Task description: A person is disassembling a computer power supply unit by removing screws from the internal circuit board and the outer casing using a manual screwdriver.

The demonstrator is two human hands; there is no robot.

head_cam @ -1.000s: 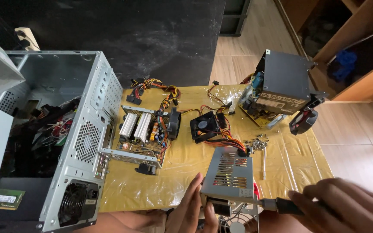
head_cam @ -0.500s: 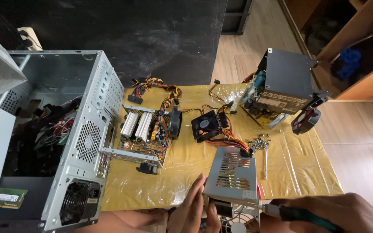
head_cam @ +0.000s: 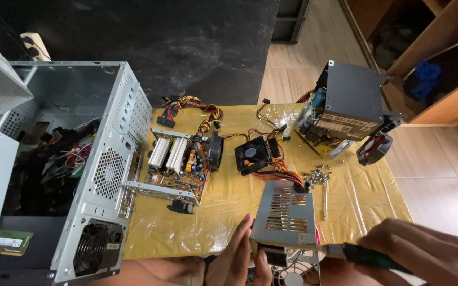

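A single view is given, taken from a head-worn camera and aimed steeply downward and forward over the yellow-covered worktop (head_cam: pixel 345 201). The hands are cut off by the lower edge, close beneath the lens. Wooden floor (head_cam: pixel 314 47) is seen past the far edge.

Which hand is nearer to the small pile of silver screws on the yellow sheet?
Right. The right hand grips a green-handled screwdriver below and right of the small pile of silver screws. The left hand rests against the grey metal power supply box, farther down-left.
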